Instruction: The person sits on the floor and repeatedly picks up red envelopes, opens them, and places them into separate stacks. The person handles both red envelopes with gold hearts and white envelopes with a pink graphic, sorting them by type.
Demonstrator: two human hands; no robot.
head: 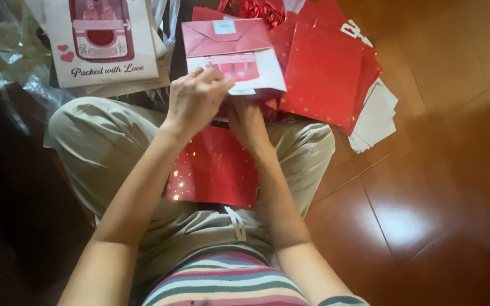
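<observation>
We look down from head height at a person sitting cross-legged on a glossy wooden floor (426, 187), both bare arms reaching forward over the lap.

The left hand (195, 99) is curled, fingers bent together and pressing on the near edge of a small folded paper piece, a pink envelope-style bag (231, 51) with a pink flap above and a white lower half bearing a pink picture. The right hand (248, 122) sits just beside and slightly nearer the body than the left, mostly tucked under it; its fingers seem to pinch the same bottom edge, but we cannot tell for sure, as the left hand covers them.

The pink envelope-style bag lies directly ahead of both hands, away from the body, touching the fingertips. Its long axis runs side to side, across the line of the forearms. The left hand lies on top and has the fuller hold.

Beneath the wrists, on the lap, rests a red sheet with gold flecks (216, 170). To the right of the hands and further out, a stack of red paper bags (321, 73) fans over white sheets (378, 116). To the left of the hands, further out, lies a cream bag with a pink printed picture (100, 39), with crumpled clear plastic wrapping (12, 51) beyond it.
</observation>
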